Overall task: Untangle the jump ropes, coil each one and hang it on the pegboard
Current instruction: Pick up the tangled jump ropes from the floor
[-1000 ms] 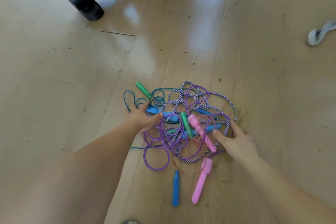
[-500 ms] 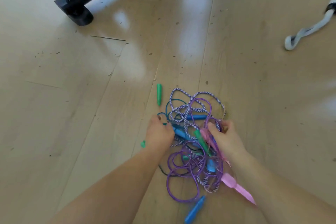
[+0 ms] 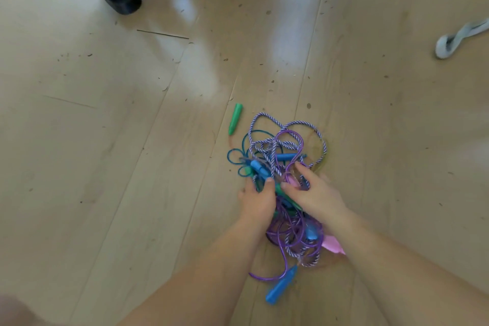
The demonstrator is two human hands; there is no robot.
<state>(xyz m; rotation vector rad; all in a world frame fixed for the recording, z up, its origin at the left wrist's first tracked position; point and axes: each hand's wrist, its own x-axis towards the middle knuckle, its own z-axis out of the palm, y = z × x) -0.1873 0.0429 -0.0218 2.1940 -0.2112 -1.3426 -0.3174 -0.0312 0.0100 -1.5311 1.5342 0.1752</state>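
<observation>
On the floor (image 3: 132,167), the rope tangle (image 3: 280,180) sits between both hands: the left hand (image 3: 258,204) has its grip curled closed on ropes, the right hand (image 3: 315,196) lies half-open with fingers touching them, a green handle (image 3: 235,118) far left.

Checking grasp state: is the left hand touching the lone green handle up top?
Apart. The head view shows bare floor between the green handle and the left hand, which is down in the rope tangle.
</observation>
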